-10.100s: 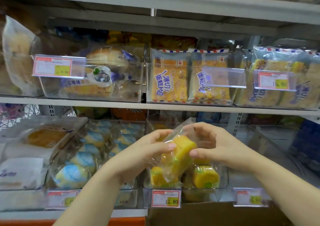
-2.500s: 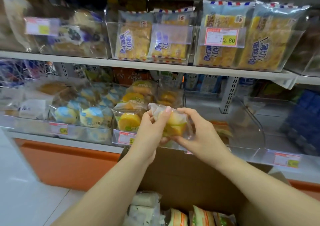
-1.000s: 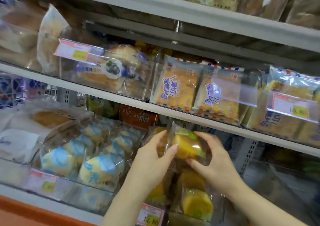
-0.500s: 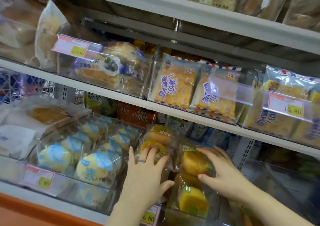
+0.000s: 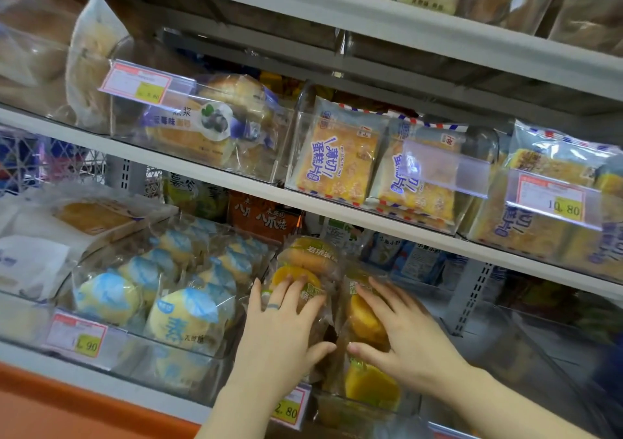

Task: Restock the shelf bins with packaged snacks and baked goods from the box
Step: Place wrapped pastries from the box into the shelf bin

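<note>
Two bare hands lie flat on a double row of clear-wrapped yellow sponge cakes [image 5: 365, 324] in a clear plastic bin [image 5: 357, 416] on the lower grey shelf [image 5: 30, 357]. On the left row, the left hand [image 5: 279, 330] has its fingers [image 5: 274, 303] straight and spread, pressing the wrappers rather than gripping them. On the right row the right hand [image 5: 404, 334] rests the same way, fingers [image 5: 381, 298] extended, thumb out to the side, nothing pinched or curled round.

The cakes sit directly beneath both palms, touching them. One more packet shows in front of the right wrist, and a browner one lies beyond the left hand. Both rows run front to back, away from the person, so their long axis points into the shelf. Any further settling looks like a push along that line — each hand on the row nearest it.

The bin appears close to full, and the step in hand seems to be tamping the packets down. Blue-and-white wrapped buns [image 5: 182, 314] fill the bin just beside on the left, and a red-bordered price tag [image 5: 290, 408] hangs below the left wrist. The supply box is out of view.
</note>
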The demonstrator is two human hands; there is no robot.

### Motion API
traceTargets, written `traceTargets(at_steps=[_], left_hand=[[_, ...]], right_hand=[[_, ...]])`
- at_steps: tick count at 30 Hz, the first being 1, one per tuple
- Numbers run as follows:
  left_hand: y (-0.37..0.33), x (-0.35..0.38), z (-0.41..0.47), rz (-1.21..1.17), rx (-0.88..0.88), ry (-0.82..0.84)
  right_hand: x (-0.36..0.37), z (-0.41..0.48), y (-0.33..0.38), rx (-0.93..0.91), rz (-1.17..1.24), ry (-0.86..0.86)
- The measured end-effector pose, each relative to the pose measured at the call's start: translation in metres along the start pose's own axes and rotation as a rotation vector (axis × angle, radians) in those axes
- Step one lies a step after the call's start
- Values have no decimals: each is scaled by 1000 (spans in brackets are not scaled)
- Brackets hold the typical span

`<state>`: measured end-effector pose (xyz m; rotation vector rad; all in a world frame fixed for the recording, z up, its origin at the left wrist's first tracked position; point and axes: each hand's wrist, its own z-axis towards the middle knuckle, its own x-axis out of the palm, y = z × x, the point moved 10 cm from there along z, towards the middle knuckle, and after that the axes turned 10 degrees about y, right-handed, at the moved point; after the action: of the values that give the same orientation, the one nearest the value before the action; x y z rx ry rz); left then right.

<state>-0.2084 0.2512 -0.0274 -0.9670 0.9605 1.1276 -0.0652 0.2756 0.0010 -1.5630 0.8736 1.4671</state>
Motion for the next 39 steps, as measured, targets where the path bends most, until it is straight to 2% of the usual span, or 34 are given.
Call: traceTargets(at_steps=[2,7,12,14,16,18,20,23,25,28,30,32,34,36,39], left_hand=[[-2,-2,0,-7,7,-63],[-17,-5,-6,-92,20,-53],[-38,-40,-9,-278,26,-165],[-42,-41,-5,-471,56,-131],[-47,-37,-2,-817,102,-48],[-53,-36,-3,-1022,152,-1],[-61,-34,-4,-1103,204,69],[-75,-31,-5,-1070,277,143],[-75,-34,-5,-1050,269,80],[-55,-35,-3,-1231,192,-21],[-42,-29,-1,-1361,145,-22],[-34,-21,1,-1436,114,-11],[-31,-15,3,-1464,84,19],[-35,-12,4,-1494,76,69],[-40,-17,1,-1441,92,76]], right_hand=[[-5,2,-1,-20,50,19],[-19,8,-17,-6,244,42],[-53,-13,-24,63,339,-269],[-53,-18,-24,68,496,-290],[-48,-18,-22,55,658,-245],[-48,-17,-19,27,805,-205],[-46,-16,-19,32,979,-176],[-24,-13,-28,138,1162,-109],[-11,-12,-29,210,1159,-31],[-14,-20,-21,133,1098,36],[-35,-21,-23,63,845,-34],[-50,-30,-7,-126,448,-56],[-50,-38,6,-255,181,-60],[-52,-36,8,-307,145,-132],[-58,-33,0,-296,227,-248]])
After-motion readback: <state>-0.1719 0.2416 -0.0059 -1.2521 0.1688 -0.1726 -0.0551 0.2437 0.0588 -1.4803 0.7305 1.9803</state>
